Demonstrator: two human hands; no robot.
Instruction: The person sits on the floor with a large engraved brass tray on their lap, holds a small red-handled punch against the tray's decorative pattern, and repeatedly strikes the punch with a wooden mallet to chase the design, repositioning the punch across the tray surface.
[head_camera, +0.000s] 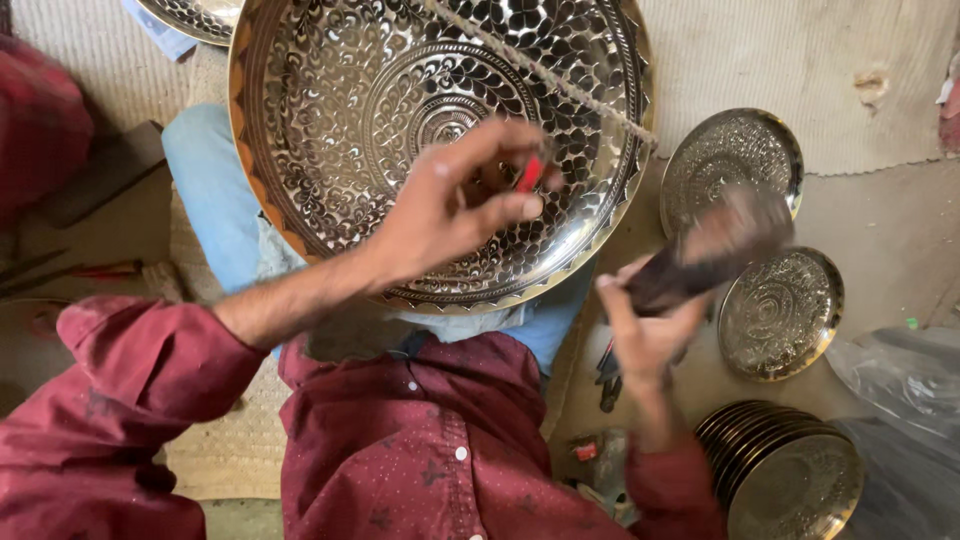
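A large engraved brass bowl (330, 90) rests tilted on my lap, its inside covered with leaf patterns and a round centre motif. My left hand (455, 205) hovers over the bowl's lower right, pinching a small red-handled tool (530, 172) against the metal. My right hand (645, 325) is just right of the bowl's rim, closed on the handle of a dark wooden mallet (715, 250), which is blurred with motion. A twisted cord (560, 80) crosses the bowl.
Two small engraved plates (735, 155) (785, 315) lie on the floor at right. A stack of plates (790, 475) sits at lower right beside clear plastic wrap (900, 390). Loose tools (608, 380) lie by my knee. Another bowl's edge (190, 15) shows at top left.
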